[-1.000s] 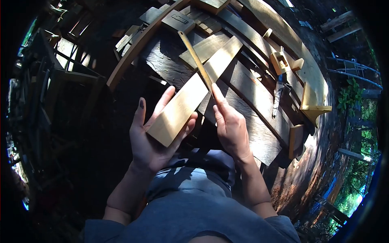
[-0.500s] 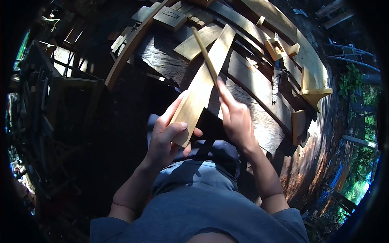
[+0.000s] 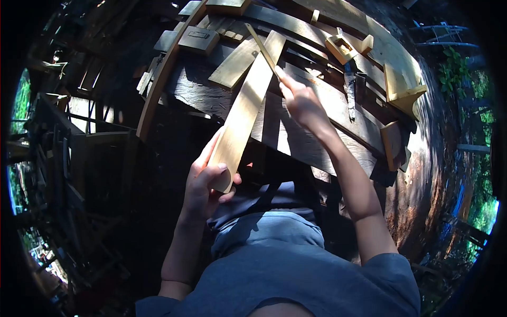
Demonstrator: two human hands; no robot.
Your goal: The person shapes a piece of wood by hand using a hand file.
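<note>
My left hand [image 3: 202, 182] is closed around the near end of a long, flat wooden board [image 3: 241, 117], thumb on top and fingers curled underneath. The board slants up and away over the workbench [image 3: 274, 119]. In my right hand [image 3: 303, 105] is a long, thin, brownish file-like bar [image 3: 257, 40], gripped at its near end with the forefinger stretched along it. The bar crosses the board's right edge near the far end. Its exact kind is hard to make out, and whether it touches the board cannot be told.
Another short board [image 3: 232, 66] lies beyond on the bench. A wooden hand plane [image 3: 340, 48] rests at the back right. Farther right are a wooden bracket piece [image 3: 404, 95] and an upright block [image 3: 391, 145]. A rectangular block [image 3: 198, 40] sits at the back left beside a long brown rail [image 3: 161, 79].
My right hand has pushed the bar forward, up along the board toward its far end. My left hand still holds the board's near end. The whole view has shifted somewhat.
</note>
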